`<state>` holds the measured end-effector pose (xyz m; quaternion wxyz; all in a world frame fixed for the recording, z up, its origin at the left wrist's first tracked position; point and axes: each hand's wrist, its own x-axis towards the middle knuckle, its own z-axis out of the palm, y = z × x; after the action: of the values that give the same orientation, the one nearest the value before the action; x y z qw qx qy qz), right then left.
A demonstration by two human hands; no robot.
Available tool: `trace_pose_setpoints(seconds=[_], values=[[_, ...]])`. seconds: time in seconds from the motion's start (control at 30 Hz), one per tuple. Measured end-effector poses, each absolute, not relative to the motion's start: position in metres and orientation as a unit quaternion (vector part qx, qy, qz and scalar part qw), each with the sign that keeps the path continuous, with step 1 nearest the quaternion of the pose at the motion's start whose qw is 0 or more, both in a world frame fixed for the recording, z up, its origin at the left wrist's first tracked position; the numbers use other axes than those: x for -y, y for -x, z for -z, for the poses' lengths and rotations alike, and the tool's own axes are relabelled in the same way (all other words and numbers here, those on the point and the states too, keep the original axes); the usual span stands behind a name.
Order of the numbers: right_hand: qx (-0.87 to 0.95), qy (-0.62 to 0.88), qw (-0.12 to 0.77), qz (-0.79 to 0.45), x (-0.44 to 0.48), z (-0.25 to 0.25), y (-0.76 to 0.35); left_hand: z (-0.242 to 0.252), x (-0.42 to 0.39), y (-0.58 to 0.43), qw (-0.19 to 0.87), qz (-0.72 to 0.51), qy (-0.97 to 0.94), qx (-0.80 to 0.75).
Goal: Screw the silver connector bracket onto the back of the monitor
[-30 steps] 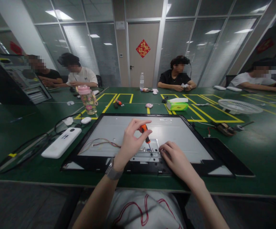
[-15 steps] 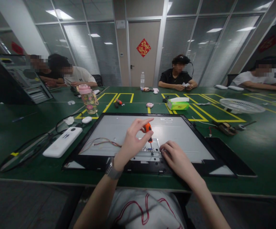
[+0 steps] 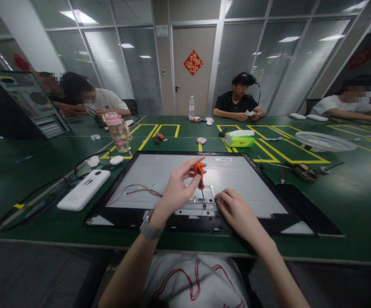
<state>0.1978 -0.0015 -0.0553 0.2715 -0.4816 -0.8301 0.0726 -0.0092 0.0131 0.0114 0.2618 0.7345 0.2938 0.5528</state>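
On the one monitor panel [image 3: 159,171] my left hand [image 3: 175,192] pinches one orange screwdriver [image 3: 200,175]; right hand [image 3: 236,214] fingers curled, pressing its metal bracket [image 3: 193,208].

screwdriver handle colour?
Orange with a black collar; the screwdriver in the left hand shows clearly in the head view.

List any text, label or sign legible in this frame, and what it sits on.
Red diamond sign on the door: gold characters, too blurred to read.
White label on the monitor panel: too small to read.
White box: dark mark, unreadable.
Pink-lidded bottle: pattern only, no words legible.
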Motion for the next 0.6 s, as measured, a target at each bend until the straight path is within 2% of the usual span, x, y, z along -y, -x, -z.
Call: trace_pose_setpoints(seconds=[0.13,0.3,0.5,0.6], values=[[0.829,0.484,0.271,-0.072,0.0024,0.0542,-0.1975,-0.0122,-0.0136,0.009,0.15,-0.576,-0.722,-0.352],[0.829,0.482,0.274,-0.069,0.0027,0.0535,-0.1974,-0.0125,-0.012,0.0109,0.282,-0.527,-0.749,-0.286],[0.83,0.484,0.268,-0.073,0.0019,0.055,-0.1978,-0.0113,-0.0136,0.0114,0.174,-0.555,-0.743,-0.33],[0.832,0.483,0.262,-0.081,0.0015,0.0552,-0.1981,-0.0118,-0.0125,0.0111,0.235,-0.534,-0.757,-0.293]])
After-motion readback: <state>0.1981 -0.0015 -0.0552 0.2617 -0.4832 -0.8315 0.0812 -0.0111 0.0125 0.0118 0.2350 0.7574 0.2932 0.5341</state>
